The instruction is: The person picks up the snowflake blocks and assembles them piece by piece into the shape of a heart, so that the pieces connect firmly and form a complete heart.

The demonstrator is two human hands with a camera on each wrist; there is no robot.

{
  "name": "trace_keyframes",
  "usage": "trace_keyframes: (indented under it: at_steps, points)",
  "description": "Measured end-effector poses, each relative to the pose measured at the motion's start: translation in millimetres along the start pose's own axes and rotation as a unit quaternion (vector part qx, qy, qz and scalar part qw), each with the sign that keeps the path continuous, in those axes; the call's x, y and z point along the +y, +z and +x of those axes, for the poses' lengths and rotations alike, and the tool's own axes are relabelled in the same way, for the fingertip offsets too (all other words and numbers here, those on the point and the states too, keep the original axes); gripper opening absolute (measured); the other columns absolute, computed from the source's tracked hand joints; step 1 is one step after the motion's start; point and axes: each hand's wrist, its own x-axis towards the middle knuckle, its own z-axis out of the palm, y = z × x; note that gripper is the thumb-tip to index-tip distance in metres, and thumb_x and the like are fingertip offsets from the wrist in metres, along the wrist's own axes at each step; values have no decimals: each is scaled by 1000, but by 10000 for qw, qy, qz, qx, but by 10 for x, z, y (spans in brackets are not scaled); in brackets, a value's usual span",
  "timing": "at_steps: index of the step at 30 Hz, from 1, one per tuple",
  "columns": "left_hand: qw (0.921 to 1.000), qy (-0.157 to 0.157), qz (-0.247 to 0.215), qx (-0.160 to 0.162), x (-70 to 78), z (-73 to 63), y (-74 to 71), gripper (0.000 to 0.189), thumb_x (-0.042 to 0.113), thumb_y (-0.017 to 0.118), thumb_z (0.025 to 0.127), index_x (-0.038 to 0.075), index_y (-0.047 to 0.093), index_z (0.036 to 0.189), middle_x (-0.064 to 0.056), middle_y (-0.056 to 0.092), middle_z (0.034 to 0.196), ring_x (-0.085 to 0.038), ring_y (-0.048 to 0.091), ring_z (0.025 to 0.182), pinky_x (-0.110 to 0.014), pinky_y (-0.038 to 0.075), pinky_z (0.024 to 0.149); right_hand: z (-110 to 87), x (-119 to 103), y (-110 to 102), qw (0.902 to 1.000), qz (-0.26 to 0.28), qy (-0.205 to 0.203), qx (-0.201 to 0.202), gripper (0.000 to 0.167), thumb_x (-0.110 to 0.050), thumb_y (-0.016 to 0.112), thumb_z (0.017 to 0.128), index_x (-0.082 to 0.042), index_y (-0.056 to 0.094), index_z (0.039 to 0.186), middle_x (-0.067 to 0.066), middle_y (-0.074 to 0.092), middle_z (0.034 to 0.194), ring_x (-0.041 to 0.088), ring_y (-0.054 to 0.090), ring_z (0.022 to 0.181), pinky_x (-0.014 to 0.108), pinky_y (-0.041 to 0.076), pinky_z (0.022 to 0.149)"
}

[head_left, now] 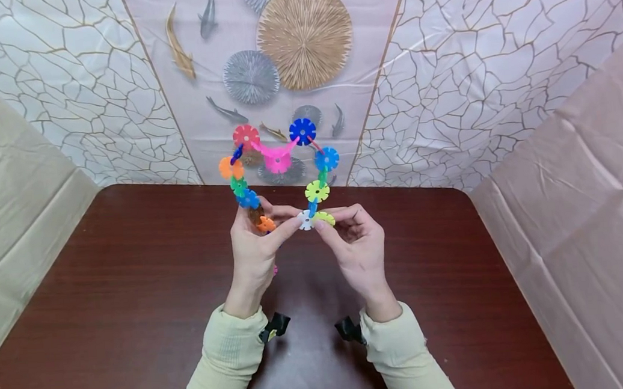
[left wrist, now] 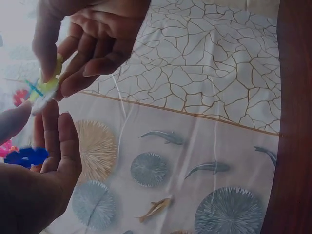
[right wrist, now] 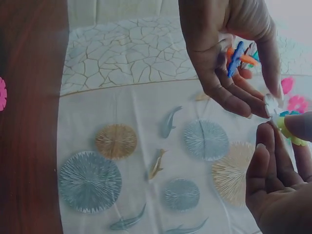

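Note:
A chain of colourful notched snowflake discs is held up between the two hands, bent into a heart-like loop. Pink discs (head_left: 278,160) dip at its top middle, between a red disc (head_left: 246,137) and a dark blue disc (head_left: 302,132). My left hand (head_left: 252,256) pinches a white disc (head_left: 306,220) at the loop's lower end. My right hand (head_left: 357,245) pinches the yellow disc (head_left: 324,219) beside it; the two discs meet edge to edge. An orange disc (head_left: 265,223) of the left strand lies against the left hand, which hides part of that strand.
A dark red-brown table (head_left: 134,303) lies below the hands. A patterned cloth (head_left: 303,38) hangs behind it, and plain beige cloth (head_left: 572,200) lines the sides. A pink disc (head_left: 276,270) shows partly behind the left wrist; its support cannot be told.

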Motion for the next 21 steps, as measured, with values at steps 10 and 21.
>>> trace_keyframes:
  at_steps: [10, 21]
  points:
    - [9944, -474, -381, 862, -5, 11, 2, 39, -9, 74, 80, 3, 47, 105, -8, 71, 90, -24, 70, 88, -34, 56, 83, -61, -62, 129, 9997, -179, -143, 96, 11, 3, 70, 86, 7, 64, 94, 19, 67, 94, 21, 64, 79, 26, 53, 68]
    - [9819, -208, -790, 1706, 0, 22, 57, 44, -12, 78, 74, 3, 46, 101, -13, 69, 87, -26, 70, 87, -40, 56, 85, -166, -190, 491, 9780, -1686, -1099, 548, 10, 10, 76, 75, 4, 69, 79, 15, 68, 75, 24, 60, 67, 40, 47, 59]
